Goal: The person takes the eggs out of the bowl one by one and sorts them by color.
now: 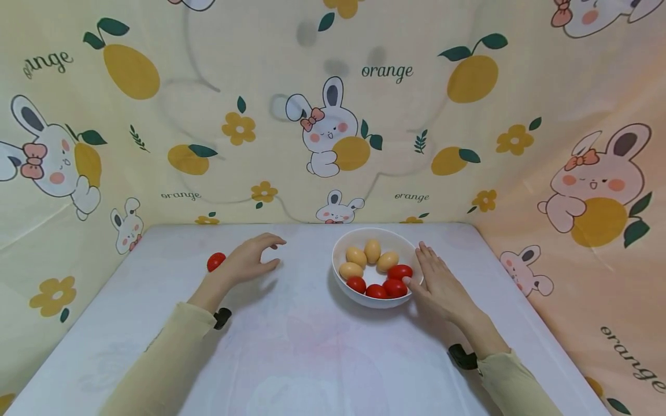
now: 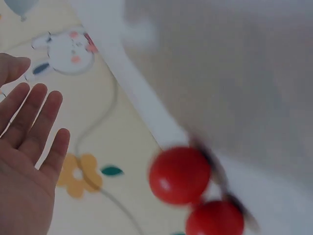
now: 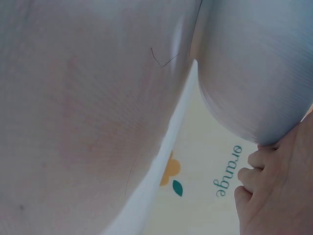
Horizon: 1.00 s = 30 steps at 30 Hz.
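Observation:
My left hand [image 1: 247, 258] hovers over the left side of the table, fingers spread and loosely bent, with nothing in them. Beside its wrist lies a red tomato [image 1: 215, 262]; the left wrist view shows two, a nearer tomato [image 2: 180, 175] and a lower one [image 2: 215, 221], slightly blurred. A white bowl [image 1: 340, 240] stands right of centre, holding several tan eggs [image 1: 372, 251] and several red tomatoes [image 1: 395, 288]. My right hand [image 1: 442, 287] rests against the bowl's right side, fingers straight along the outside and thumb at the rim. Up close, the bowl's wall [image 3: 254, 63] meets the fingers.
A white cloth covers the table [image 1: 291, 358]. Behind it and along both sides hangs a yellowish curtain [image 1: 250, 75] printed with rabbits and oranges. Dark straps [image 1: 463, 357] sit at both wrists, by the sleeves.

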### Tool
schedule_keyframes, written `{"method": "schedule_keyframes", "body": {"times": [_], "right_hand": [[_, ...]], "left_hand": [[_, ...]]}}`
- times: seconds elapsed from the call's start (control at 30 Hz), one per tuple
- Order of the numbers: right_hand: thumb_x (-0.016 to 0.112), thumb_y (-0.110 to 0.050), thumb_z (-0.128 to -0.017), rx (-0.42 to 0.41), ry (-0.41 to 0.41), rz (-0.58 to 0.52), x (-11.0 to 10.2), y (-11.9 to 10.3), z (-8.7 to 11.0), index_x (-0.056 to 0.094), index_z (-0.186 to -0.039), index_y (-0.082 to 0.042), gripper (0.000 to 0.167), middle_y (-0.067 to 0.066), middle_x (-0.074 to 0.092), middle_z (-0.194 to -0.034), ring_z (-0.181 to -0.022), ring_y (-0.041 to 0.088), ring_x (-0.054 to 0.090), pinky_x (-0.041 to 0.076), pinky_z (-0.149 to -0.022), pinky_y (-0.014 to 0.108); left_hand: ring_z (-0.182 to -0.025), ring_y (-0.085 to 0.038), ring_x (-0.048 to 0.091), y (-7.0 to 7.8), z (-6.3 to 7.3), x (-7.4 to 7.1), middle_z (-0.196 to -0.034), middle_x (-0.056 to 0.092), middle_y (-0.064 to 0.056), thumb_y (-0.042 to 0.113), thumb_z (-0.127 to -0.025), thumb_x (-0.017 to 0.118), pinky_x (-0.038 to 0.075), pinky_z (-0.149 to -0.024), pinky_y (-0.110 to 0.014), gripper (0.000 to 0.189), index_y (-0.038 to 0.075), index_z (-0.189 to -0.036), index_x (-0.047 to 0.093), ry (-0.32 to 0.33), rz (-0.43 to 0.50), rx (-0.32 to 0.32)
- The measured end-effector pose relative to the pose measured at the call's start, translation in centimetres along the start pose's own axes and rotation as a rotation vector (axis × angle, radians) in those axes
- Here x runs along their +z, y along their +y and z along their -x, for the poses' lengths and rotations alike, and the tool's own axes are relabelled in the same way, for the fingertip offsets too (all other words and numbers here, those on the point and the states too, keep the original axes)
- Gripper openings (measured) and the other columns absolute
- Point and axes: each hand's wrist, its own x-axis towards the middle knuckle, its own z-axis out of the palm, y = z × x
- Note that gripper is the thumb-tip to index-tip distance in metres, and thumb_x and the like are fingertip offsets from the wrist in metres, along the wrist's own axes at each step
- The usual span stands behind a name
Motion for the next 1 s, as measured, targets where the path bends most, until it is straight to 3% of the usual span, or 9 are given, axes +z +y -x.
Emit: {"method": "schedule_keyframes", "body": {"times": [0.5, 0.77, 1.0], "right_hand": [[0.047, -0.060, -0.104, 0.002, 0.001, -0.004, 0.0, 0.0, 0.2, 0.018, -0.163, 0.003, 0.092, 0.020, 0.009, -0.173, -0.158, 0.043, 0.009, 0.014, -0.125, 0.061], [0.047, -0.060, -0.104, -0.004, -0.005, -0.004, -0.1, 0.0, 0.1, 0.018, -0.164, 0.002, 0.092, 0.020, 0.009, -0.173, -0.159, 0.042, 0.009, 0.014, -0.126, 0.061], [0.047, -0.059, -0.105, -0.018, 0.000, 0.001, -0.2, 0.2, 0.0, 0.017, -0.164, 0.003, 0.090, 0.020, 0.008, -0.173, -0.159, 0.042, 0.008, 0.013, -0.126, 0.059]], "left_hand": [[-0.101, -0.018, 0.064, 5.8, -4.8, 4.2, -0.124, 0.066, -0.004, 0.010, -0.093, 0.077, 0.057, -0.086, -0.040, 0.040, 0.007, -0.131, 0.067, 0.088, 0.094, 0.157], [-0.101, -0.016, 0.063, 8.4, -6.6, 5.5, -0.125, 0.065, -0.004, 0.009, -0.093, 0.075, 0.054, -0.085, -0.031, 0.040, 0.006, -0.132, 0.067, 0.077, 0.105, 0.215], [-0.102, -0.015, 0.063, 10.4, -8.2, 6.3, -0.128, 0.063, -0.003, 0.009, -0.093, 0.075, 0.054, -0.082, -0.027, 0.042, 0.007, -0.133, 0.066, 0.022, 0.102, 0.242]]}}
